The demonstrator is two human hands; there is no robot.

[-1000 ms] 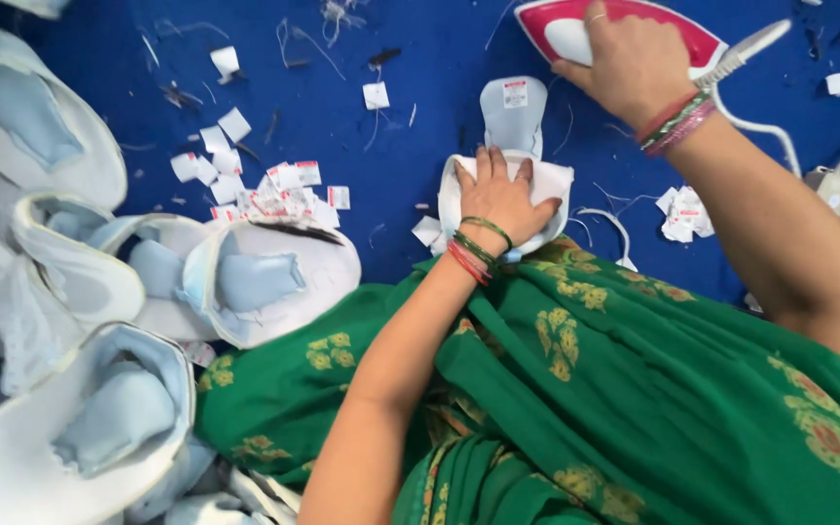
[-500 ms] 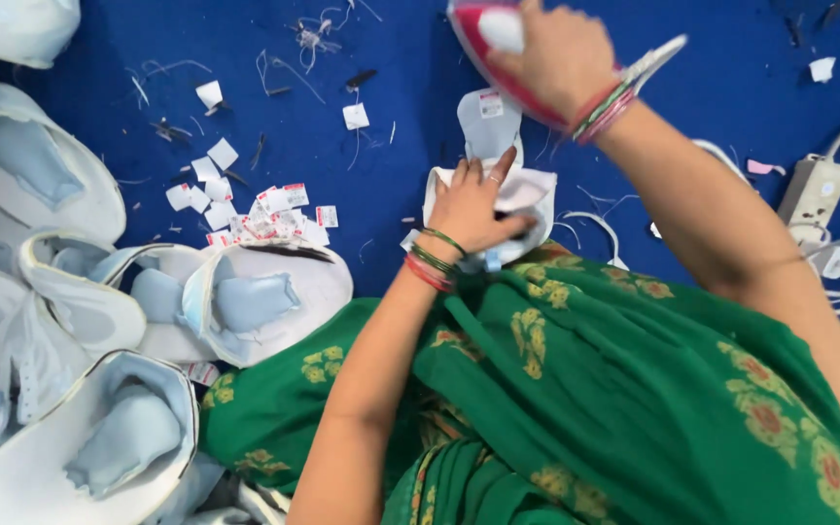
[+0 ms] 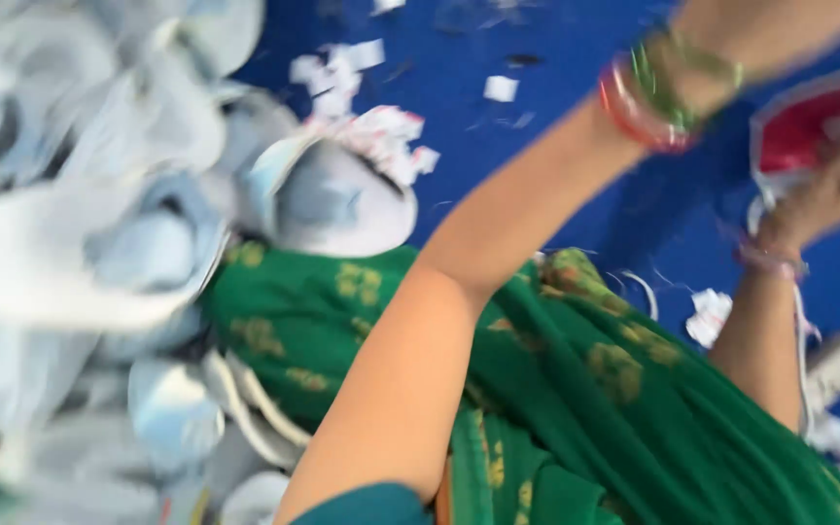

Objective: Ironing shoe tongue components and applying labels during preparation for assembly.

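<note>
Both hands are well apart and the view is badly blurred. Her right hand (image 3: 828, 190), at the far right edge, is wrapped around the handle of a red and white clothes iron (image 3: 814, 122), a pale bangle at its wrist. Her left hand is out of view past the top edge; only its forearm crosses the middle of the picture, with red and green bangles (image 3: 658, 92) at the wrist, so its grip cannot be told.

Largest in view, below both arms, is the green cloth with yellow motifs (image 3: 556, 389) draped over her lap. Far to the left of the left arm lies a heap of pale grey-blue moulded fabric cups (image 3: 99, 243), one rounded cup (image 3: 342, 199) nearest the arm. Beneath everything is a blue tabletop (image 3: 556, 165). Small white paper scraps (image 3: 381, 131) lie just beyond that cup, and another scrap (image 3: 710, 316) sits beside the right forearm.
</note>
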